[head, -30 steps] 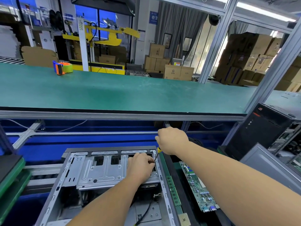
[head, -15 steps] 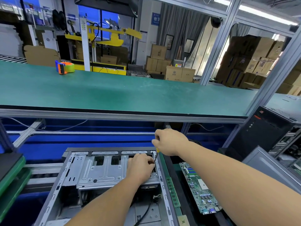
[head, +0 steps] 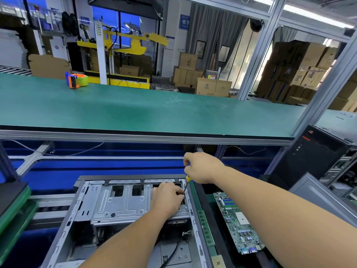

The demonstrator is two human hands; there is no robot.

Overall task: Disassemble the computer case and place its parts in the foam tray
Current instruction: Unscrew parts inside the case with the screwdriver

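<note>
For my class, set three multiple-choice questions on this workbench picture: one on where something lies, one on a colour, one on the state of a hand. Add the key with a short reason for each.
1. Where does the loose motherboard lie?
A. On the green upper bench
B. To the right of the open computer case
C. Inside the case

2. What colour is the collar of the screwdriver just below the gripping hand?
A. Yellow
B. Red
C. White

3. What is the right hand doing?
A. Resting flat on the bench
B. Hanging idle
C. Gripping the screwdriver handle

Key: 1 B, the board sits in the tray beside the case's right wall. 2 A, a yellow band shows under the fist. 3 C, the fingers curl round the handle while the left hand rests on the metal drive cage by the tip.
</note>
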